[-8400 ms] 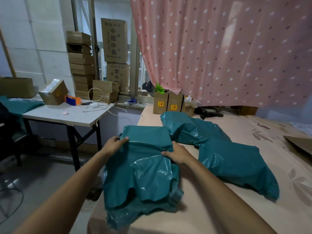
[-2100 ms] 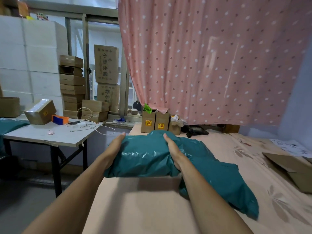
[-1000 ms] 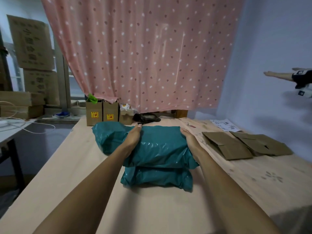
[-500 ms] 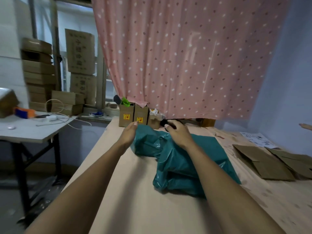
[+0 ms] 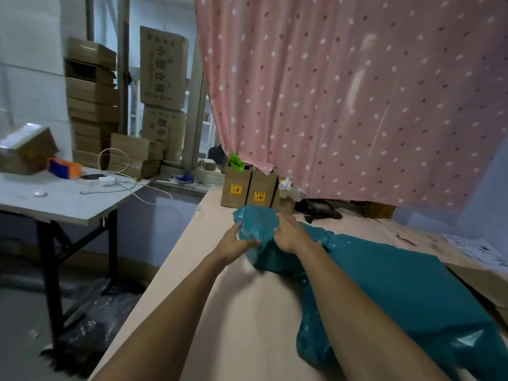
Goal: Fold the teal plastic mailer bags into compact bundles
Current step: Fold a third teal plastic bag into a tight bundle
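A crumpled teal mailer bag [image 5: 255,224] lies at the far middle of the peach-covered table [image 5: 225,312]. My left hand [image 5: 236,242] grips its left edge and my right hand [image 5: 288,233] grips its right side, both closed on the plastic. More teal mailer bags [image 5: 398,292] spread flat from under my right forearm toward the near right; how many layers they hold I cannot tell.
Two small cardboard boxes [image 5: 248,189] with yellow labels stand just behind the bag, below a pink dotted curtain [image 5: 343,100]. A grey side table [image 5: 68,199] with cables and boxes stands left, across a floor gap. Flat brown cardboard [image 5: 472,281] and papers [image 5: 478,248] lie at the right.
The folded bundle was set on the stack to the right, then both hands went left to another bag. In the last half second they closed on it and drew it nearer.
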